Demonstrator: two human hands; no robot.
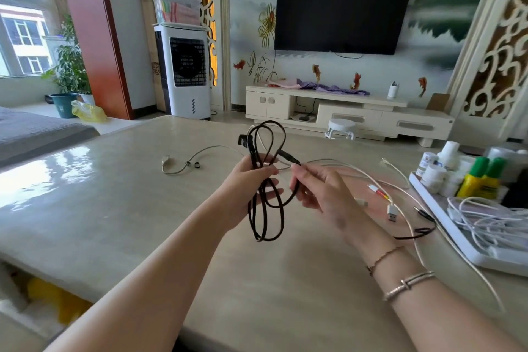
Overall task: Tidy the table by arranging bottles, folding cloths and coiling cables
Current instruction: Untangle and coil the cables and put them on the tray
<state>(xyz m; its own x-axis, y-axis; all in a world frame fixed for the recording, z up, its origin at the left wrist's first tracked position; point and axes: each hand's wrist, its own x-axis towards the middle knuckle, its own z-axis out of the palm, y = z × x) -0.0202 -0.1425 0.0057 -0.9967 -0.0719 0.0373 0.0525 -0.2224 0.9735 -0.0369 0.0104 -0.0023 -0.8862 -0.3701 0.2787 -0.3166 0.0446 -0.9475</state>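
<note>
The left hand point(251, 180) gripped the looped black cable point(267, 180); at its 3 o'clock, the right hand point(320, 188) pinched the cable's end above the surface point(114, 194).

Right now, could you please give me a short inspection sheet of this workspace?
Surface: glossy beige table, reflecting window light.
Job's things: black cable looped in several hanging turns; bottles gathered in a white tray at right; cloths: nothing seen on the table.
Clutter: small dark ring beside a beige cable.
Grippers: left hand grips the loops; right hand pinches the black cable's free end.
Cables: white USB cable and a short black lead lie loose; white cables piled in the tray.
Surroundings: television, air cooler, potted plant.
</note>
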